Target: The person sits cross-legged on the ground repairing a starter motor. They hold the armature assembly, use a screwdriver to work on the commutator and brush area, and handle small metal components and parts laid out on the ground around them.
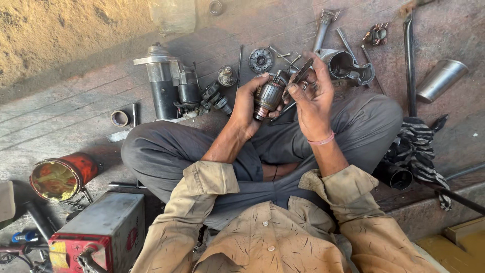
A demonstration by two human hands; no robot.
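Observation:
I sit cross-legged on a wooden floor. My left hand (246, 103) grips a copper-wound motor armature (268, 96), held over my lap with its shaft pointing away from me. My right hand (312, 96) holds a flat metal blade-like tool (299, 76) against the far end of the armature. A pink band circles my right wrist.
A starter motor (166, 83) lies at the left, with a round plate (260, 59), bolts and a metal housing (343, 63) beyond my hands. A steel cylinder (440, 78), a red tin (63, 174), a battery (101, 230) and a striped cloth (417, 146) lie around me.

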